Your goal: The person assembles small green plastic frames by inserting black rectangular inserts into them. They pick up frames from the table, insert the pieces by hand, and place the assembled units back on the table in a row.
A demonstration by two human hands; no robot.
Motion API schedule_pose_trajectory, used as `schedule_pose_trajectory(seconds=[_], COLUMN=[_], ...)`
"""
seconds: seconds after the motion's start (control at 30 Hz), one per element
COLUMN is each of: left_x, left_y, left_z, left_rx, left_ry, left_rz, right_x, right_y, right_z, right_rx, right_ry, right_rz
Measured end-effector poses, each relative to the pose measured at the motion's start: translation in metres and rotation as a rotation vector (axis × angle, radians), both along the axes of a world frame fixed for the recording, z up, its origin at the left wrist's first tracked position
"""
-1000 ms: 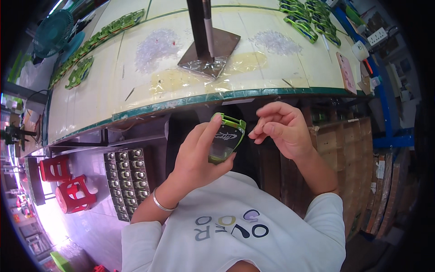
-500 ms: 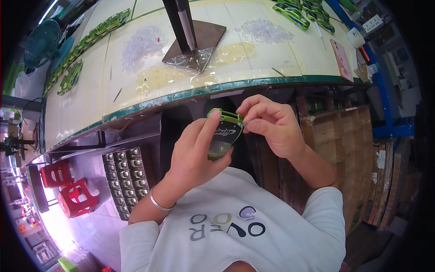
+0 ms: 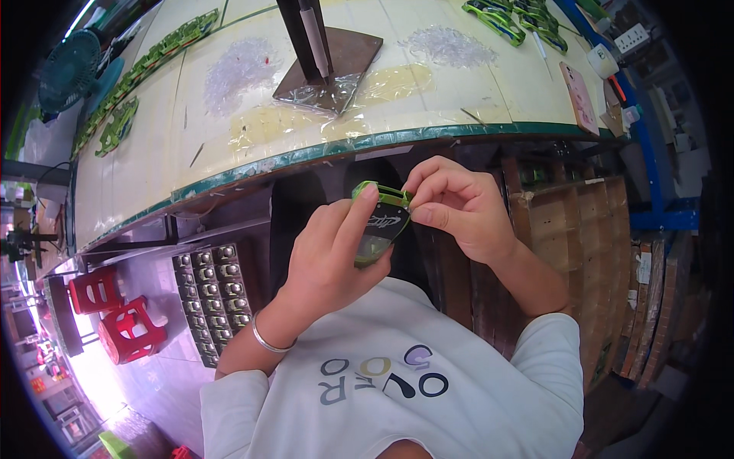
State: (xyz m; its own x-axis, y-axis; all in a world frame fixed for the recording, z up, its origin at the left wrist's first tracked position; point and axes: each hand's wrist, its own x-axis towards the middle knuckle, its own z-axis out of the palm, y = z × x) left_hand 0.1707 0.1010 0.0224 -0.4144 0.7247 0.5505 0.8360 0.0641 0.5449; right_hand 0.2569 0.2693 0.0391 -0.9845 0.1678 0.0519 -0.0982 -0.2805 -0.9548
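Note:
My left hand [image 3: 327,252] is closed around a green plastic shell [image 3: 372,246], which looks like a toy car body with a dark, printed panel. Its thumb and fingers grip the shell from the near and left sides, and cover part of it. At the shell's far right corner, my right hand [image 3: 468,210] is closed in a pinch, thumb against fingers. Whatever lies between those fingertips is too small to make out. Both hands are above my lap, just in front of the table edge.
A stand on a brown metal plate [image 3: 359,57] occupies the table between piles of clear plastic pieces [image 3: 451,47] [image 3: 238,76]. Green shells [image 3: 115,126] line the left; more lie far right, near a pink phone [image 3: 579,96]. Divided trays [image 3: 215,298] and red stools [image 3: 131,330] are below left.
The shell has tilted slightly in my left hand. My right fingertips remain at its corner with a small shift, and a shiny bit seen there before no longer shows.

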Motion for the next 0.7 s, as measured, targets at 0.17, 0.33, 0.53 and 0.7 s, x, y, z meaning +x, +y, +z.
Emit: schedule_pose_trajectory(seconds=[0.17,0.33,0.53,0.7], left_x=[0.001,0.003,0.003,0.004], left_y=[0.0,0.001,0.003,0.017], left_z=[-0.002,-0.001,0.002,0.004], left_rx=[0.008,-0.007,-0.106,-0.134], left_ry=[0.013,-0.006,-0.078,-0.204], left_rz=[-0.015,-0.017,-0.011,0.158], right_x=[-0.003,-0.005,-0.004,0.001], right_y=[0.002,0.006,0.007,-0.015], right_z=[-0.009,-0.001,-0.003,-0.022], right_rx=[-0.185,-0.217,-0.1,0.472], right_ry=[-0.052,-0.175,-0.177,0.116], right_rz=[0.048,0.169,0.109,-0.248])
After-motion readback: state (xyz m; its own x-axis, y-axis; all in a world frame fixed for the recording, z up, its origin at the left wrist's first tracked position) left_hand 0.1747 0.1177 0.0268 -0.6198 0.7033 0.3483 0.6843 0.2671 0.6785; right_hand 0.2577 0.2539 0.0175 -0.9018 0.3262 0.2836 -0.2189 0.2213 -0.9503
